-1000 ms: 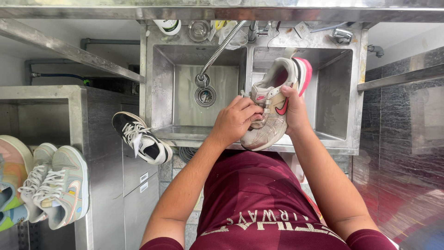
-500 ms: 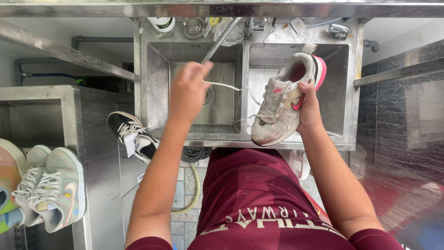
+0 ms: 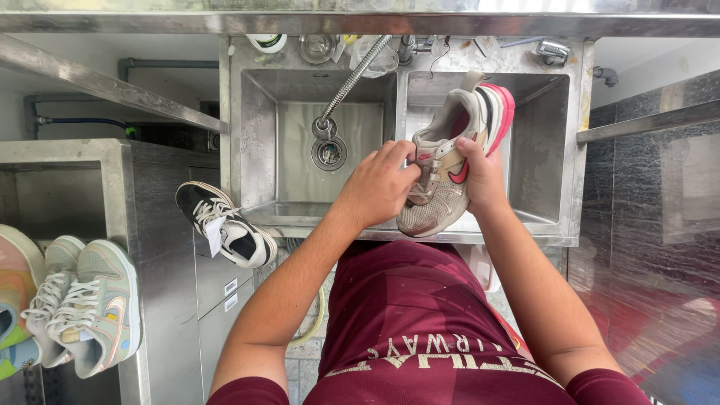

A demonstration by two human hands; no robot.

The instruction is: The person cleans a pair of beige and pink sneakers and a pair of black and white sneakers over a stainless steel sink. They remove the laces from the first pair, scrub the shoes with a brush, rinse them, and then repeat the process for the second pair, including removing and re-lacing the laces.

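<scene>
A beige and white sneaker [image 3: 442,161] with a pink heel and a red side mark is held over the right basin of a steel double sink [image 3: 255,142]. My right hand [image 3: 480,176] grips its side, toe pointing toward me. My left hand [image 3: 379,184] is on the laces at the tongue, fingers pinched on them.
A black and white sneaker [image 3: 221,225] hangs off the sink's left front corner. Pale green sneakers [image 3: 86,304] sit on a steel shelf at the left. A flexible metal hose [image 3: 352,75] drops into the left basin near the drain [image 3: 328,152]. A steel rail [image 3: 112,82] crosses the upper left.
Half a second ago my left hand was raised over the left basin pulling a lace out; it has now come back onto the sneaker's laces. The sneaker has tilted slightly back toward the divider.
</scene>
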